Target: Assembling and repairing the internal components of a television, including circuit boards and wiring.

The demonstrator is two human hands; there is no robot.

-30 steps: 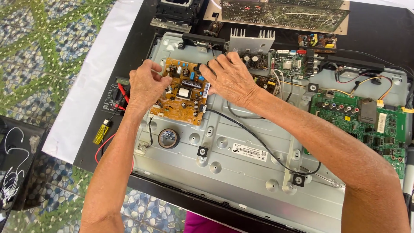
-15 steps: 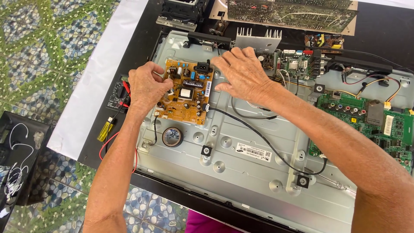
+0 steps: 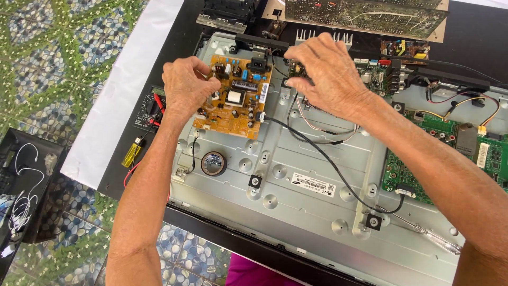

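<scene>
Gripping orange circuit board (image 3: 233, 98), left hand (image 3: 185, 87) fingers curled, right hand (image 3: 323, 74) fingers pinching connector (image 3: 294, 71), black cable (image 3: 328, 164) nearby

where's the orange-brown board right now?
Head view, upper left of the grey metal chassis: the orange-brown circuit board sits between the left hand, gripping its left edge, and the right hand, above the round speaker.
</scene>
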